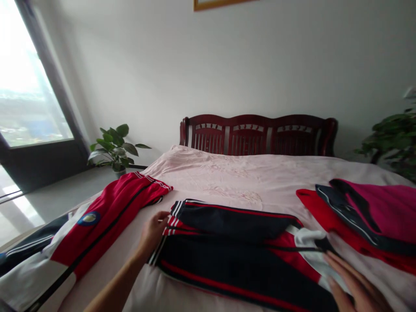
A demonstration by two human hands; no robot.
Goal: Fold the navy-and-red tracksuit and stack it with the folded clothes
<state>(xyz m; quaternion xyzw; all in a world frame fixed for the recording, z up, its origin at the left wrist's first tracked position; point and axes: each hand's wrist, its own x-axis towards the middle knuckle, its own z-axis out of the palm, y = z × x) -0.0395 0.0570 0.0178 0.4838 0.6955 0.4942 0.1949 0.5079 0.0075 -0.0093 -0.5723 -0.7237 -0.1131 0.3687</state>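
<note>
A navy zip-up jacket (240, 264) with red and white parts lies front up across the bed before me, its sleeves folded over the body. At its striped hem, on the left end, my left hand (157, 227) is closed in a pinch on the edge by the zip. My right hand (355, 279) is slightly blurred, its fingers stretched out over the white part at the jacket's other end. To the left lies a red and white jacket (113, 214) with a round blue patch, spread out with its zip running lengthwise.
Several folded garments, with a magenta one (386, 208) on top, are stacked at the right. Dark clothing (35, 238) lies beyond the red jacket. The pink bedsheet (224, 177) reaches to a wooden headboard (248, 134). Potted plants (117, 145) flank the bed.
</note>
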